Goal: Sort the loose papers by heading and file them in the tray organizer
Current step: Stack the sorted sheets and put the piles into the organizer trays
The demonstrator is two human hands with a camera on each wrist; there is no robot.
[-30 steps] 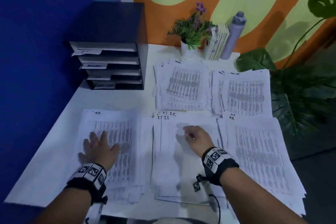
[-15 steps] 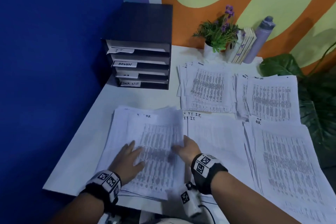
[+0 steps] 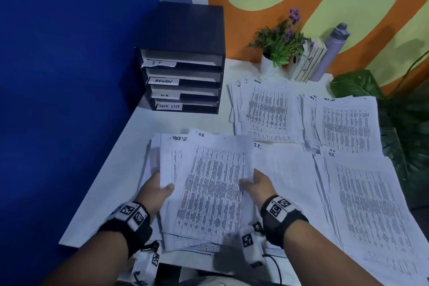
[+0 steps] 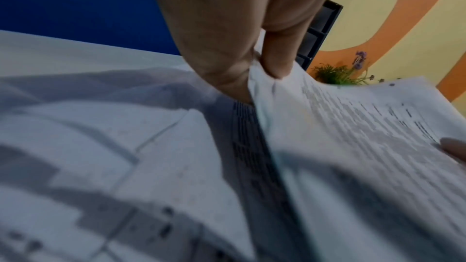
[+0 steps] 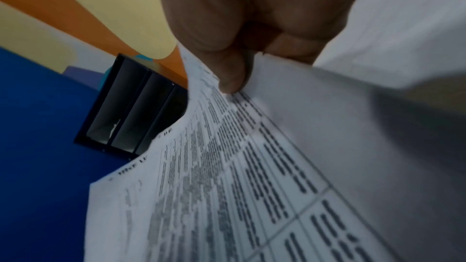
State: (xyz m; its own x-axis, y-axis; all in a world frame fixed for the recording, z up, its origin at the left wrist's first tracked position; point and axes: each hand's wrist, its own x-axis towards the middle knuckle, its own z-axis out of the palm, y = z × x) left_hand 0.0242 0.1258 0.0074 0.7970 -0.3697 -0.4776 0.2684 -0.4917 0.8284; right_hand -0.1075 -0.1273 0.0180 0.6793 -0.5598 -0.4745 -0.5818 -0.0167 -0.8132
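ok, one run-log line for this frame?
phase: sorting | left hand: grips unsorted stack left edge | right hand: pinches its right edge | tray organizer: no papers visible

printed rows on the held sheets point(image 3: 210, 189) blur unreadably.

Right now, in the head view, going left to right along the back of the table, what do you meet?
Tray organizer → potted plant → books → purple bottle.
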